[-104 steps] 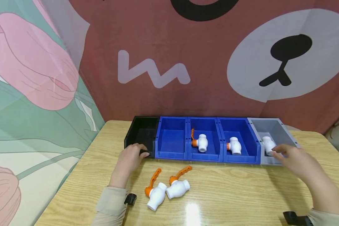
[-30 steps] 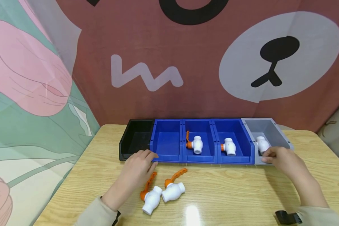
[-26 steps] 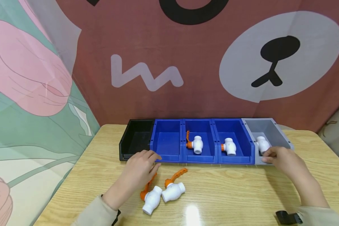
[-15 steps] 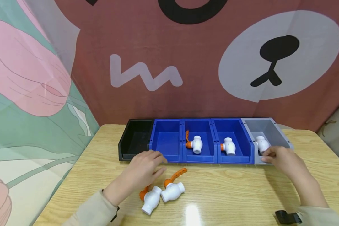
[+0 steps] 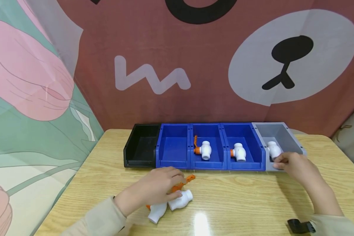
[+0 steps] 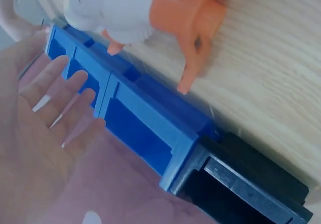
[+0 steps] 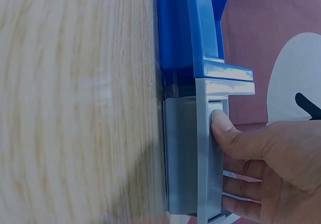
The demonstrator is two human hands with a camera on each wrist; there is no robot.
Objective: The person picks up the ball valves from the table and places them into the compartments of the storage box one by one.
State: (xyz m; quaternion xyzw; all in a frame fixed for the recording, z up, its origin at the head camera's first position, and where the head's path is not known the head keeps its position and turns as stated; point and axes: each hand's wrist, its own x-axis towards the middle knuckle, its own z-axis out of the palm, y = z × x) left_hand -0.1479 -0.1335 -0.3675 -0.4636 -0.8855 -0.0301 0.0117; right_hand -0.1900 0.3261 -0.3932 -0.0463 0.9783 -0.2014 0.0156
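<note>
My left hand (image 5: 160, 186) hovers over two white ball valves with orange handles on the table. It partly hides the left valve (image 5: 158, 213) and covers some of the right valve (image 5: 183, 200). In the left wrist view the fingers of the left hand (image 6: 40, 133) are spread and loosely bent, with nothing in them. At the far right, my right hand (image 5: 299, 167) grips the front rim of the grey bin (image 5: 295, 139). Its thumb lies on the outer face, the fingers inside. A white valve (image 5: 273, 150) lies in that bin, just behind the fingertips.
Left of the grey bin stand a black bin (image 5: 140, 163) and three joined blue bins (image 5: 177, 164). One valve (image 5: 206, 150) is in the middle blue bin, another valve (image 5: 240, 152) in the right one. A patterned cloth (image 5: 165, 108) hangs behind the wooden table (image 5: 239, 203).
My left hand has let go of the black bin's front edge and moved right and toward me, over the two table valves. The right hand stays at the grey bin.
</note>
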